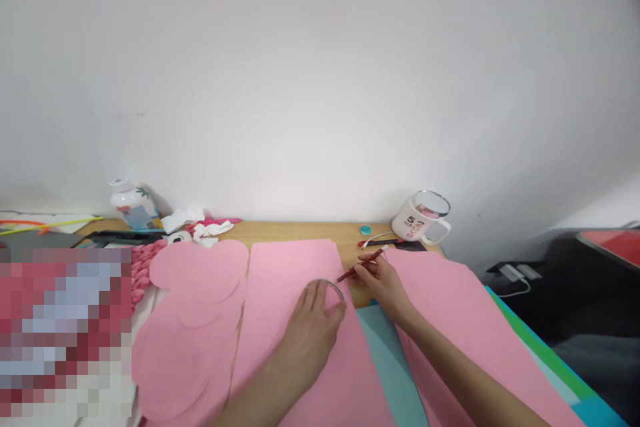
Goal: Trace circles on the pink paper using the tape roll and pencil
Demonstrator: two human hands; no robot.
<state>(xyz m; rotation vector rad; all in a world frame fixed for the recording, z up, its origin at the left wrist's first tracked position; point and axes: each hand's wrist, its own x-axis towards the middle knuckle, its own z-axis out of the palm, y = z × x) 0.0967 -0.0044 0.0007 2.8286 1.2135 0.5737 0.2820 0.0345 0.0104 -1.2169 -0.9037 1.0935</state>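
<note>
On a pink paper sheet [295, 260], my left hand [314, 330] presses down, fingers and thumb spanning a thin round grey-rimmed piece [334, 285]. Pink shows inside its rim; most of it is under the hand, so I cannot tell if it is a ring or a clear lid. Just to the right, my right hand [380, 280] grips a dark red pencil [367, 261], its lower tip near the sheet's right edge. Left of the sheet lie several overlapping pink paper cutouts with rounded edges [175, 340]. Another pink sheet [460, 320] lies under my right forearm.
A white mug [409, 221] stands at the back right beside a small teal round item [366, 229]. A white bottle [133, 203] and crumpled tissues [213, 229] sit back left. Teal paper [387, 353] shows between the sheets. A pale wall [320, 93] rises behind the table.
</note>
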